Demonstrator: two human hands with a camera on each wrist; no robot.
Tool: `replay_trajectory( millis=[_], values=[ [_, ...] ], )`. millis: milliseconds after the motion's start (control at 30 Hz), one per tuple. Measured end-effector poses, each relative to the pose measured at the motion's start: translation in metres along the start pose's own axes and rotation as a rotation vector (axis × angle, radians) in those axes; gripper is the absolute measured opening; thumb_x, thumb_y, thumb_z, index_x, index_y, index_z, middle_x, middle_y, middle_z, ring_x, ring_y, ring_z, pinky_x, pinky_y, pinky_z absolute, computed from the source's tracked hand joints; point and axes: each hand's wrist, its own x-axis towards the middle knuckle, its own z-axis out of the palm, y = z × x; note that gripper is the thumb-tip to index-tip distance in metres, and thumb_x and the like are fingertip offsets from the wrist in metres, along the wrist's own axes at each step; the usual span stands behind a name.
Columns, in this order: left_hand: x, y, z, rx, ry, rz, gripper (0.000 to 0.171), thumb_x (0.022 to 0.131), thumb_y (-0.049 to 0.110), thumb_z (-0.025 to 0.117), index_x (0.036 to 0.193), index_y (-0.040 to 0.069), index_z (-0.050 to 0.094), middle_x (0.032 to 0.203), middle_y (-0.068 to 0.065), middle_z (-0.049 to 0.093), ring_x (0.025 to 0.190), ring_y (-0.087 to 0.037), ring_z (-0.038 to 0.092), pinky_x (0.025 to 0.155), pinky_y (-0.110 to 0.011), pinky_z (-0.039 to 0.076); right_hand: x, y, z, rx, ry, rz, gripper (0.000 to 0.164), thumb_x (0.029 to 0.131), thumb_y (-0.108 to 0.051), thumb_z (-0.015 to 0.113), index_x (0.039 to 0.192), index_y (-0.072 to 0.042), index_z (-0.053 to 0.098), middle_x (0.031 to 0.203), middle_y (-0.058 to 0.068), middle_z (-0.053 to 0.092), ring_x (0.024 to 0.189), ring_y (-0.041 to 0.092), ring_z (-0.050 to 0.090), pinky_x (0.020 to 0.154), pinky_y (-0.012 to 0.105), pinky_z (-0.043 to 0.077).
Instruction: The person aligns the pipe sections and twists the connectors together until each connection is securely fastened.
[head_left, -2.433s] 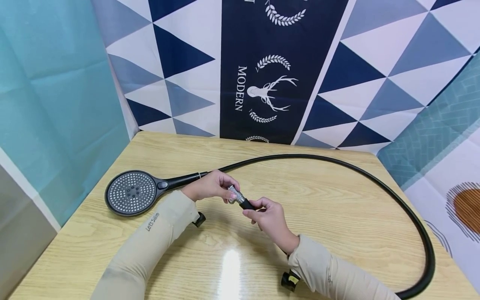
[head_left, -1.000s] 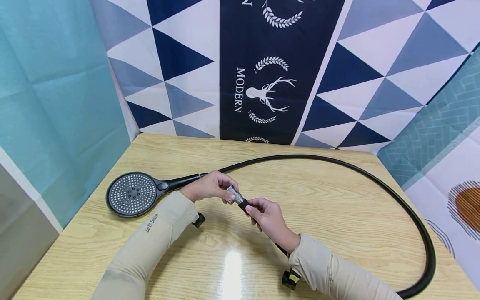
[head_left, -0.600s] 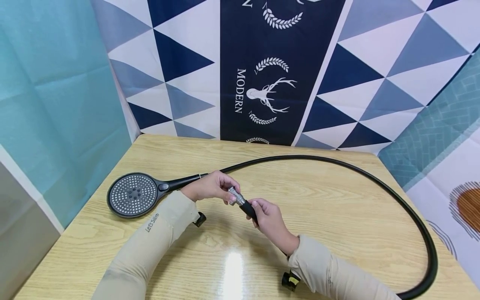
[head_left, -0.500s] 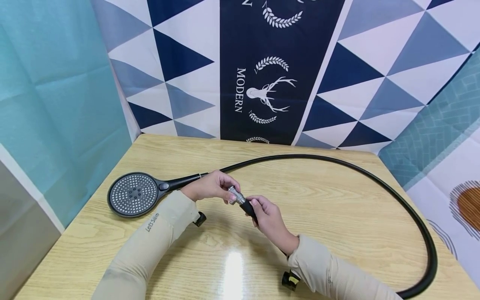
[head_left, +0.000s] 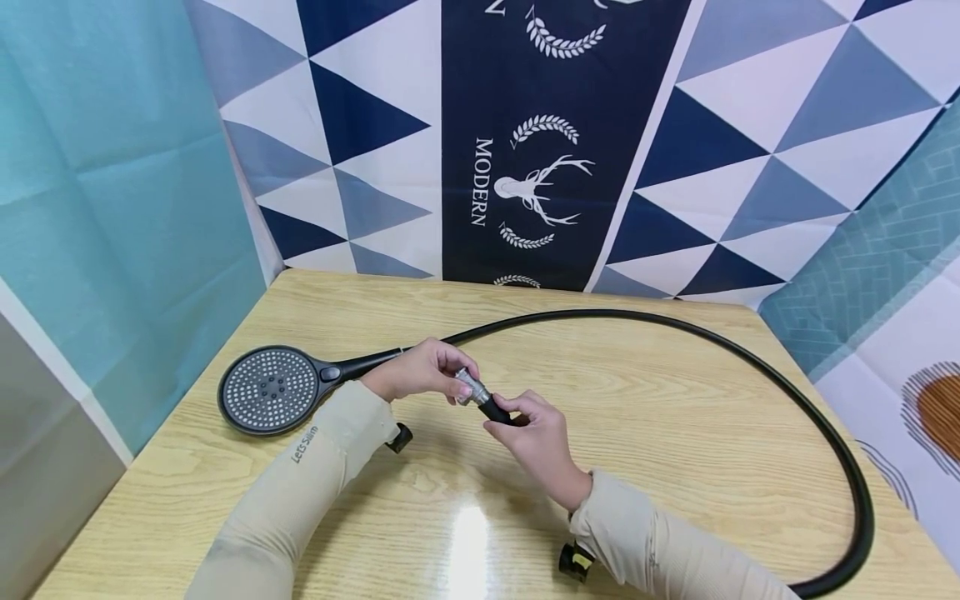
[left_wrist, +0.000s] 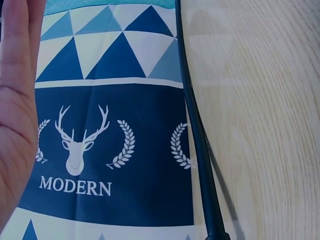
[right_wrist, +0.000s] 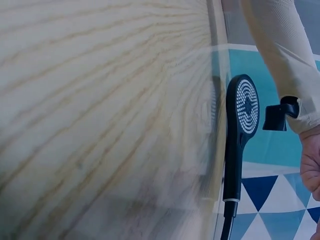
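Thumb and fingers of my left hand [head_left: 420, 371] pinch a silver metal fitting [head_left: 472, 390] in the middle of the head view. A short black end of the hose [head_left: 492, 409] comes out of it, and my right hand [head_left: 542, 442] grips that end between thumb and fingertips. Both hands are raised over the table. To the left lies a black shower head [head_left: 268, 390] with a grey nozzle face, the hose [head_left: 720, 343] attached to its handle. In the left wrist view only part of my left hand [left_wrist: 17, 125] shows, not the fitting.
The hose bends in a wide arc across the back and right of the wooden table [head_left: 645, 392], then passes under the right sleeve [head_left: 660, 542]. A patterned cloth [head_left: 555, 150] hangs behind the table's back edge. Dark wrist camera mounts [head_left: 576, 562] hang below the sleeves.
My right hand's thumb has shifted round the black hose end to a new grip on its lower side, its wrist drawn slightly left. The left hand keeps its pinch on the fitting; the shower head stays put.
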Motion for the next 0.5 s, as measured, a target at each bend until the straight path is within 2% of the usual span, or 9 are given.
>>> replay_trajectory(
  millis=[133, 500],
  values=[
    [0.0000, 0.0015, 0.0004, 0.006, 0.006, -0.006, 0.017, 0.088, -0.007, 0.062, 0.102, -0.016, 0.060, 0.081, 0.002, 0.069, 0.067, -0.010, 0.062, 0.063, -0.026, 0.052, 0.0008, 0.0006, -0.0006, 0.005, 0.008, 0.010, 0.030, 0.064, 0.013, 0.080, 0.093, 0.007, 0.073, 0.076, 0.011, 0.065, 0.057, 0.007, 0.057, 0.052, 0.022, 0.050],
    [-0.0026, 0.0034, 0.0011, 0.028, 0.003, -0.010, 0.015, 0.088, -0.006, 0.063, 0.100, -0.015, 0.061, 0.080, 0.003, 0.068, 0.067, -0.010, 0.062, 0.063, -0.028, 0.052, 0.0012, -0.0040, -0.0012, 0.090, -0.024, 0.151, 0.029, 0.069, 0.010, 0.079, 0.098, 0.008, 0.071, 0.079, 0.016, 0.067, 0.054, 0.007, 0.059, 0.049, 0.021, 0.048]
  ],
)
